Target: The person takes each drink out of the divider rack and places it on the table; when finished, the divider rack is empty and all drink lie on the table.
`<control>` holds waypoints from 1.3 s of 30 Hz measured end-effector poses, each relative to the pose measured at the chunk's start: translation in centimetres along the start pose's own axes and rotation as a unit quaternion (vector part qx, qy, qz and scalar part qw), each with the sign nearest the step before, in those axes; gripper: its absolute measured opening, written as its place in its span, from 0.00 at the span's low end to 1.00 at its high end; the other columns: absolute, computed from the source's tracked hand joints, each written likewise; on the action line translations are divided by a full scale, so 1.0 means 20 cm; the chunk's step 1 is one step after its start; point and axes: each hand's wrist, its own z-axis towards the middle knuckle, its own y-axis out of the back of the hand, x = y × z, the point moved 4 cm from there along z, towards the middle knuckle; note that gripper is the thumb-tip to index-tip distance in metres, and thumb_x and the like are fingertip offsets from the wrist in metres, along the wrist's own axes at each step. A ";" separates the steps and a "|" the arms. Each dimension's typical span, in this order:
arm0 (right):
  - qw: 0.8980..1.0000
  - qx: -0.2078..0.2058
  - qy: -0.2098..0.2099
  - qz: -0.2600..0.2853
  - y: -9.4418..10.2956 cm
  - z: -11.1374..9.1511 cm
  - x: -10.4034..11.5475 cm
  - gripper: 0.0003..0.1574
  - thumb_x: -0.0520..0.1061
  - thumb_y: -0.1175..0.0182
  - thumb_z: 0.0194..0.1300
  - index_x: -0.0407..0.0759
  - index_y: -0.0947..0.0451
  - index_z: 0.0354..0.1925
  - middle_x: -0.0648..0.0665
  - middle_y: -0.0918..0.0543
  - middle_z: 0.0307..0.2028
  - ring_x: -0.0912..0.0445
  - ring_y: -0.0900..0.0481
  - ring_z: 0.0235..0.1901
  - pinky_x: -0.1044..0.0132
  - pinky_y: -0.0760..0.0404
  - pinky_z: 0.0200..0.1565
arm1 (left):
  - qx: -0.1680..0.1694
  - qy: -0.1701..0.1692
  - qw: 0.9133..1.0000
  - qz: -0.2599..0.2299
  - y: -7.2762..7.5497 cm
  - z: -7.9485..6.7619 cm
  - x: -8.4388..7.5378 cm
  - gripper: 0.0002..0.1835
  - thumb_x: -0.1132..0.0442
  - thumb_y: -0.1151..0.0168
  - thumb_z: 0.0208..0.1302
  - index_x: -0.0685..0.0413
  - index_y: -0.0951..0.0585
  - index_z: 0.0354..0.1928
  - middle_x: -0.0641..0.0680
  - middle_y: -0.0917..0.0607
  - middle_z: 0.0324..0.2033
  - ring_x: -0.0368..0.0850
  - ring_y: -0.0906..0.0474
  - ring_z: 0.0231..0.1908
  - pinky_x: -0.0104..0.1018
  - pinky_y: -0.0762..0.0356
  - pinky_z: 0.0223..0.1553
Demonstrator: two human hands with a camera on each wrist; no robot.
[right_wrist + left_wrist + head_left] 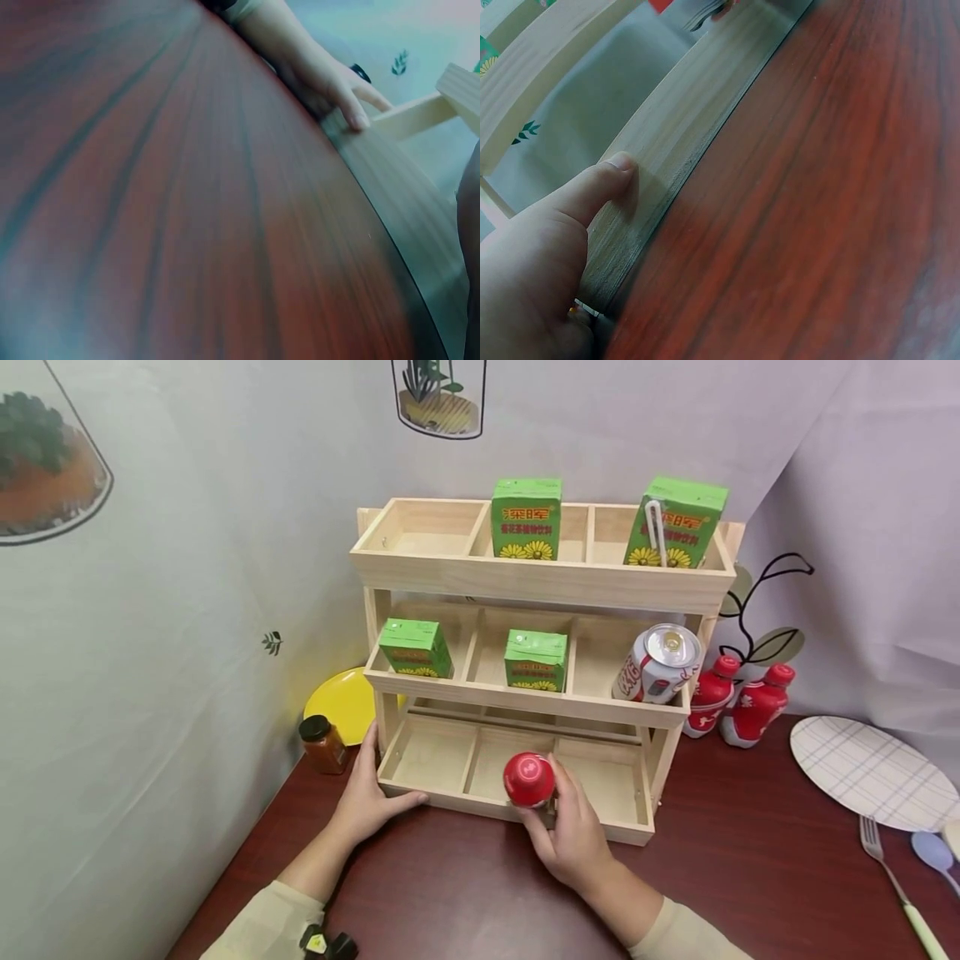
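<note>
My right hand (573,839) grips a red-capped bottle (529,779) at the middle compartment of the bottom tier of a wooden rack (540,583). Seen from above, the bottle's red top covers most of its body. My left hand (366,797) rests on the rack's lower left corner, thumb along the front board (667,127) and the other fingers straight up the side. In the left wrist view, the thumb presses that board while the fingers are mostly hidden. The right wrist view shows mainly the table, with my left hand (322,79) at the rack's far end.
Green drink boxes (536,662) and a silver can (658,664) stand in the upper tiers. Right of the rack are two red bottles (757,706), a checked plate (870,768), a fork (892,868) and a spoon (933,852). A dark-lidded jar (324,745) and yellow plate (348,703) sit left.
</note>
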 end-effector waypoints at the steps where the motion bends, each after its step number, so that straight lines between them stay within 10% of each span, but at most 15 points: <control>1: 1.000 -0.004 0.000 0.001 0.02 -0.01 -0.01 0.46 0.54 0.40 0.67 0.22 0.42 0.66 0.32 0.27 0.55 0.44 0.23 0.50 0.69 0.35 0.61 | 0.001 0.001 1.000 0.001 0.00 0.00 0.00 0.75 0.47 0.15 0.30 0.32 0.60 0.76 0.48 0.47 0.73 0.48 0.45 0.68 0.55 0.45 0.63; 10: 0.999 -0.042 0.012 0.007 0.19 -0.06 -0.09 0.46 0.56 0.41 0.68 0.17 0.39 0.61 0.29 0.25 0.51 0.48 0.22 0.47 0.73 0.29 0.55 | 0.005 -0.014 1.000 -0.012 0.03 -0.01 -0.19 0.72 0.59 0.15 0.34 0.52 0.58 0.77 0.61 0.46 0.71 0.59 0.43 0.66 0.61 0.45 0.61; 18: 0.997 -0.072 0.017 0.004 0.36 -0.06 -0.10 0.44 0.57 0.40 0.67 0.17 0.35 0.57 0.27 0.25 0.47 0.51 0.28 0.52 0.72 0.34 0.59 | 0.002 0.014 1.000 0.006 -0.01 0.00 0.00 0.74 0.47 0.16 0.31 0.31 0.61 0.76 0.48 0.48 0.73 0.47 0.46 0.68 0.55 0.46 0.63; 39: 0.982 -0.166 -0.074 -0.051 0.82 -0.22 -0.32 0.40 0.52 0.34 0.61 0.17 0.32 0.52 0.32 0.23 0.44 0.65 0.27 0.48 0.78 0.32 0.51 | 0.006 0.021 1.000 0.006 0.00 -0.01 0.01 0.75 0.46 0.16 0.31 0.30 0.62 0.76 0.50 0.48 0.73 0.49 0.46 0.68 0.55 0.45 0.64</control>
